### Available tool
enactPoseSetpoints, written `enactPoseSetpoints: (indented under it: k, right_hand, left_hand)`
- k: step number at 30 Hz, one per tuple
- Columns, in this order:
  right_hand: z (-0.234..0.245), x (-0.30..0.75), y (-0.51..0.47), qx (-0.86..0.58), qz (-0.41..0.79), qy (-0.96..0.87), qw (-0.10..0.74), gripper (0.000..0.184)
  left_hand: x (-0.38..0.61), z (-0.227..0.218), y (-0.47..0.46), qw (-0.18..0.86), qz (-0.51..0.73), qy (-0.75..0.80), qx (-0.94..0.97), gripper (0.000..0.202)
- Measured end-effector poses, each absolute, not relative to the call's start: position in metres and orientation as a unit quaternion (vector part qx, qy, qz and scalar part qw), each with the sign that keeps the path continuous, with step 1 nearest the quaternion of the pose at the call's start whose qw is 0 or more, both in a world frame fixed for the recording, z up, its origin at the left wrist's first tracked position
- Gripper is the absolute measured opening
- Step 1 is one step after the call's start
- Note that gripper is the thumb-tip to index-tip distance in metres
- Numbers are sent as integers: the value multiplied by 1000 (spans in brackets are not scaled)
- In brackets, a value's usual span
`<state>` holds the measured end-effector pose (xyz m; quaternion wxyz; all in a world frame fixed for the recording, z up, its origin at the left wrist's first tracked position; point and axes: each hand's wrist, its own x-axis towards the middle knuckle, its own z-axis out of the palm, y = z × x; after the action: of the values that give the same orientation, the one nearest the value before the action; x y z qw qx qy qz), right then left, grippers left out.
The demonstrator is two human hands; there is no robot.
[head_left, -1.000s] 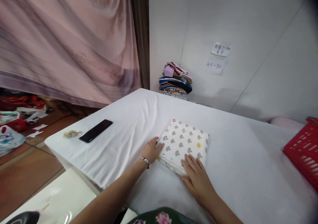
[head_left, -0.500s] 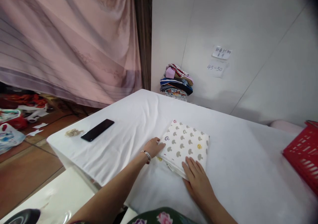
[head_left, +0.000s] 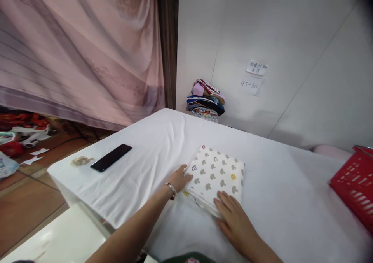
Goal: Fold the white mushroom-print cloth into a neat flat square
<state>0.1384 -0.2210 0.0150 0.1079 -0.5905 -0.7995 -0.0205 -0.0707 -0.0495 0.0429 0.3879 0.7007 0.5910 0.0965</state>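
Observation:
A folded white cloth with a mushroom print lies on the white-covered table. My left hand touches its left edge, fingers slightly tucked at the side. Flat on the cloth's near corner rests my right hand, fingers spread. Neither hand lifts the cloth. A thin bracelet sits on my left wrist.
A black phone and a small crumpled scrap lie near the table's left end. A stack of folded clothes stands against the far wall. A red basket sits at the right edge. A pink curtain hangs at left.
The view has shifted slightly. Both hands stay at the cloth's edges, the right hand drawn a little toward me.

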Motion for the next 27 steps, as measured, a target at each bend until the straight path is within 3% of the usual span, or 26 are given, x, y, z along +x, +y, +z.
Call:
enactPoseSetpoints:
  k: [3, 10, 15, 21, 27]
  right_hand:
    - [39, 142, -205, -605, 33, -783, 139, 45]
    - [78, 127, -125, -609, 32, -760, 223, 50]
    - [72, 105, -67, -601, 32, -775, 192, 54]
    - [37, 104, -30, -653, 88, -748, 86, 64]
    - [33, 119, -21, -648, 86, -750, 101, 57]
  left_hand:
    - [-71, 39, -48, 399, 110, 596, 688, 60]
    - [-70, 29, -47, 388, 135, 594, 692, 54]
    - [-71, 28, -50, 367, 141, 594, 702, 52]
    - [-74, 24, -49, 369, 143, 584, 708, 50]
    - [-77, 22, -49, 374, 143, 574, 715, 49]
